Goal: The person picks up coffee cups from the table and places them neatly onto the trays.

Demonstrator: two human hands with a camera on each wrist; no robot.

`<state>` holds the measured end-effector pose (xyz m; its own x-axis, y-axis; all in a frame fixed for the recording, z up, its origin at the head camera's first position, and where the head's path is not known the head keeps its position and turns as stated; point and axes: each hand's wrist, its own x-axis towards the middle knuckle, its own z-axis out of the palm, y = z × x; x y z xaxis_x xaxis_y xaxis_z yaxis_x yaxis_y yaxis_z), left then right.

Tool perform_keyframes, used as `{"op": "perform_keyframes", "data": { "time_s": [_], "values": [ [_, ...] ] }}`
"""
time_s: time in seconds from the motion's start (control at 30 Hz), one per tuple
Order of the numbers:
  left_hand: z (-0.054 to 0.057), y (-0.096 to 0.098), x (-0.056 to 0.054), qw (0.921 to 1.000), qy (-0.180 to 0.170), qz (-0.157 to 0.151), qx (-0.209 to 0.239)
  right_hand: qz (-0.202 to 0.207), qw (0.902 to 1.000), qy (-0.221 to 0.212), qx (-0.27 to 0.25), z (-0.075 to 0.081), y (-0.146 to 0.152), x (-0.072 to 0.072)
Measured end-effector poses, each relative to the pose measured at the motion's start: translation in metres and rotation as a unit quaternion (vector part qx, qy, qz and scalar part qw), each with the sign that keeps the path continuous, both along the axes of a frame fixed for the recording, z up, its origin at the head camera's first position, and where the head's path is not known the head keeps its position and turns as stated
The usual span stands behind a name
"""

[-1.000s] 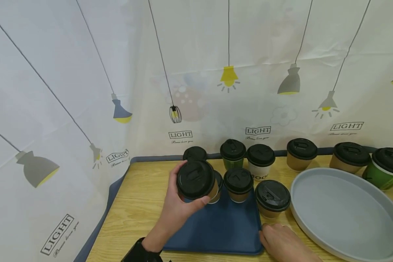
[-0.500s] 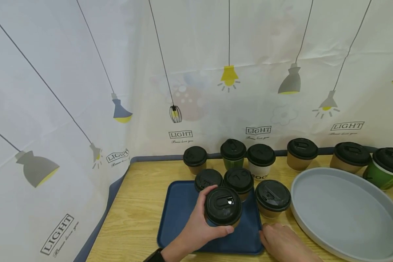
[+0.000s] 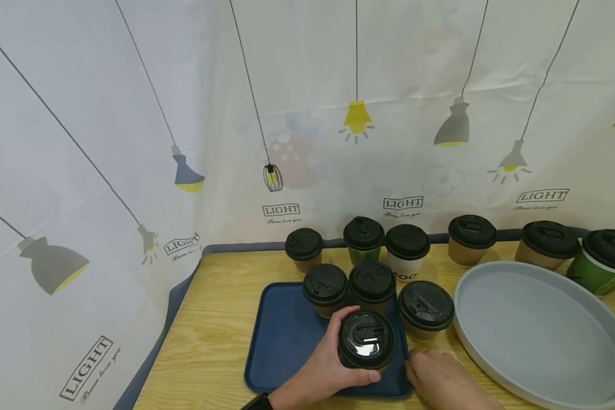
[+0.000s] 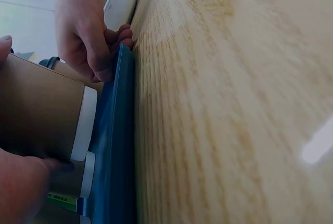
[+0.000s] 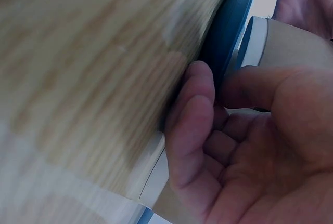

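Note:
My left hand (image 3: 330, 364) grips a brown paper coffee cup (image 3: 366, 339) with a black lid, thumb on the near side and fingers round the far side. The cup is over the front right part of a blue tray (image 3: 282, 341); in the left wrist view its white base (image 4: 84, 124) is close over the tray. My right hand (image 3: 443, 378) pinches the tray's right edge near the front corner, its fingers curled in the right wrist view. Two lidded cups, one on the left (image 3: 326, 285) and one on the right (image 3: 372, 282), stand at the tray's back right.
Just right of the tray stands another lidded brown cup (image 3: 426, 310). A round grey tray (image 3: 543, 336) lies farther right. Several lidded cups, among them a green one (image 3: 364, 239) and a white one (image 3: 407, 250), line the back by the printed curtain (image 3: 318, 142).
My left hand has carried the cup rightward and toward me, from over the tray's back left to its front right. My right hand has stayed at the tray edge.

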<state>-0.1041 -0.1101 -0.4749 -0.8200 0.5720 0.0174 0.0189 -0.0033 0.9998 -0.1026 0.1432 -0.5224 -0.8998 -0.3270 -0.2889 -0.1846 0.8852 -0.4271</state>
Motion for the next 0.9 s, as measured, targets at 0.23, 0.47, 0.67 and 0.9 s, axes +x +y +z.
{"op": "perform_keyframes", "data": {
  "time_s": [0.23,0.47,0.67,0.9],
  "values": [
    [-0.004,0.002,0.001,1.0,0.003,0.001,-0.008,-0.018,0.9998,-0.005,-0.001,0.033,-0.01,0.009],
    [-0.01,0.009,0.003,0.9998,0.016,-0.005,-0.013,-0.004,0.9999,0.003,-0.015,0.03,-0.009,0.008],
    [-0.016,0.013,0.004,0.9996,0.016,-0.009,-0.02,-0.004,0.9998,0.003,-0.019,0.021,-0.006,0.006],
    [-0.021,0.016,0.004,0.9972,0.03,0.02,-0.065,-0.006,0.9998,0.004,-0.017,0.026,-0.006,0.007]
  ]
}}
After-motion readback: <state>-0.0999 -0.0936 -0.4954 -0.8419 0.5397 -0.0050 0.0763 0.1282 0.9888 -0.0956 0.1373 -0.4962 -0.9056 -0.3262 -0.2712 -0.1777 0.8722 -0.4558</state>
